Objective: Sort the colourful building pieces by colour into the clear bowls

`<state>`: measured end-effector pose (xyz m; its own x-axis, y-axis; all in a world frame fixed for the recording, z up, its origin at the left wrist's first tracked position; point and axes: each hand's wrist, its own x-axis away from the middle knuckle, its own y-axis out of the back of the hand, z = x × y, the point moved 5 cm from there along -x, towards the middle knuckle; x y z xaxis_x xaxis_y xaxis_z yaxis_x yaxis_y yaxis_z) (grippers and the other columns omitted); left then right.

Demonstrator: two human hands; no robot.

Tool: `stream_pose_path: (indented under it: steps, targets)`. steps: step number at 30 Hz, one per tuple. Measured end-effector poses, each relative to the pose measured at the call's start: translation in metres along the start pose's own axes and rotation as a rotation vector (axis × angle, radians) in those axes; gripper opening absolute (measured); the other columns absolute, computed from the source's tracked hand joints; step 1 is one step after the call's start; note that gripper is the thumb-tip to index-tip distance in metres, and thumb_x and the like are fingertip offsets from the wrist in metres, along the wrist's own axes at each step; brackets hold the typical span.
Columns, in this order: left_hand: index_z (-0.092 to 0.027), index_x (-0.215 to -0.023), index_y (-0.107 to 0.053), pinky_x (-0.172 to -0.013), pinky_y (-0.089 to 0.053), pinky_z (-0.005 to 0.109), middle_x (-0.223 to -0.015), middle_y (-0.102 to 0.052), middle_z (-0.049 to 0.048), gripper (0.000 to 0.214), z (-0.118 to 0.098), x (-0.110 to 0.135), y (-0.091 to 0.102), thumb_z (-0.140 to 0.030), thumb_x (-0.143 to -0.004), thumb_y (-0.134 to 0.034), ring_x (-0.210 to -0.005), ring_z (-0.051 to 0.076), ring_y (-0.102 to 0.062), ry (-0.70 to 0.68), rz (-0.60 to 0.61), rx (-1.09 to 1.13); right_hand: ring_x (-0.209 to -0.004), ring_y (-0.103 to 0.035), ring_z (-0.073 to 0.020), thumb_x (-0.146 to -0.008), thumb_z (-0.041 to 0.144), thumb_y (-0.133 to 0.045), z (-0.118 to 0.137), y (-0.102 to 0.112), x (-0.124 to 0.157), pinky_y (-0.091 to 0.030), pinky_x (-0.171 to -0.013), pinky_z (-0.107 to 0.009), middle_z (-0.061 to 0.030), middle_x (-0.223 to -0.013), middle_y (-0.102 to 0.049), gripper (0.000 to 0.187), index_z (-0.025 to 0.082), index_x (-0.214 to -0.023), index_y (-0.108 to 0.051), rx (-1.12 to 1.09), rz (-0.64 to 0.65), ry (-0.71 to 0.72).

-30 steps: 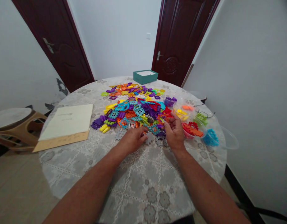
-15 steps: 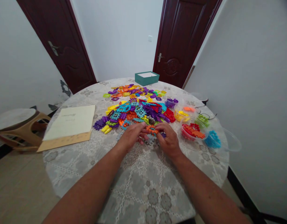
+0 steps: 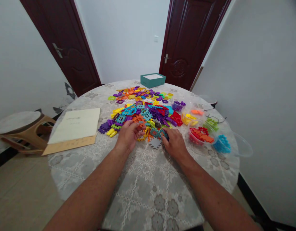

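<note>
My left hand (image 3: 129, 136) is at the near edge of a pile of plastic interlocking building pieces (image 3: 148, 114). Its fingers are parted, with the tips close to an orange piece (image 3: 138, 119); whether they touch it is hard to tell. To the right, my right hand (image 3: 175, 142) is closed, thumb and fingers on a teal-and-orange building piece (image 3: 156, 132), partly covered by the fingers. A grey toothed piece (image 3: 155, 143) lies flat just below it. Yellow pieces (image 3: 141, 138) lie between the hands.
Clear bowls hold red pieces (image 3: 201, 134), yellow pieces (image 3: 190, 119) and purple pieces (image 3: 178, 105) at right. Blue pieces (image 3: 222, 144) lie beside a clear lid (image 3: 242, 146). A second pile (image 3: 135, 93) and a green box (image 3: 153, 81) are farther back. Paper (image 3: 75, 125) lies left.
My hands have moved apart: the left went left to the pile, the right shifted slightly right with the piece. The grey piece below is now more exposed. The view has shifted slightly.
</note>
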<state>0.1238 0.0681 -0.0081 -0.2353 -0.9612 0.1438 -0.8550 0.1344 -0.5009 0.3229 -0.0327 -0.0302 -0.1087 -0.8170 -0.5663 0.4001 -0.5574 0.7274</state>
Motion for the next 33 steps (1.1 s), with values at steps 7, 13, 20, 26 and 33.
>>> stream_pose_path:
  steps: [7, 13, 20, 26, 33]
  targets:
    - [-0.016, -0.101, -0.058, -0.059, -0.063, 0.026, -0.096, -0.075, 0.0081, 0.026, 0.002, -0.006, 0.006, -0.013, -0.078, -0.069, -0.078, 0.02, -0.079, -0.021, -0.03, 0.018, -0.102, -0.063, -0.0282, -0.096, 0.019, -0.062, 0.035, -0.009, 0.005, -0.049, -0.094, -0.043, -0.0105, -0.106, -0.072, 0.017, 0.022, -0.111, -0.069, -0.074, 0.178, 0.181]
    - [-0.017, -0.099, -0.059, -0.059, -0.063, 0.025, -0.097, -0.074, 0.0069, 0.025, 0.001, -0.005, 0.005, -0.013, -0.077, -0.071, -0.079, 0.02, -0.079, -0.024, -0.032, 0.02, -0.099, -0.06, -0.027, -0.096, 0.017, -0.058, 0.056, -0.01, 0.008, -0.05, -0.09, -0.041, -0.0108, -0.104, -0.069, 0.014, 0.021, -0.106, -0.068, -0.11, 0.252, 0.358]
    - [-0.016, -0.101, -0.062, -0.056, -0.063, 0.025, -0.096, -0.074, 0.0065, 0.025, 0.0, -0.007, 0.007, -0.011, -0.078, -0.068, -0.079, 0.021, -0.079, -0.028, -0.045, 0.025, -0.096, -0.063, -0.0256, -0.094, 0.016, -0.056, 0.054, 0.003, 0.006, -0.05, -0.09, -0.04, -0.0086, -0.099, -0.069, 0.016, 0.022, -0.102, -0.068, -0.218, 0.216, 0.276]
    - [-0.016, -0.104, -0.063, -0.057, -0.063, 0.025, -0.096, -0.075, 0.0063, 0.029, 0.0, -0.007, 0.007, -0.01, -0.077, -0.069, -0.08, 0.021, -0.079, -0.016, -0.033, 0.025, -0.078, -0.065, -0.0197, -0.094, 0.03, -0.063, 0.012, 0.001, 0.003, -0.05, -0.073, -0.032, -0.0011, -0.089, -0.071, 0.03, 0.024, -0.124, -0.068, -0.34, 0.115, -0.177]
    - [-0.016, -0.101, -0.063, -0.06, -0.064, 0.026, -0.097, -0.075, 0.0072, 0.027, 0.0, -0.007, 0.006, -0.009, -0.076, -0.071, -0.08, 0.02, -0.078, -0.001, -0.028, 0.044, -0.111, -0.067, -0.0264, -0.097, 0.025, -0.06, 0.005, -0.001, 0.0, -0.053, -0.101, -0.046, -0.0117, -0.116, -0.074, 0.024, 0.021, -0.117, -0.074, -0.194, 0.04, 0.012]
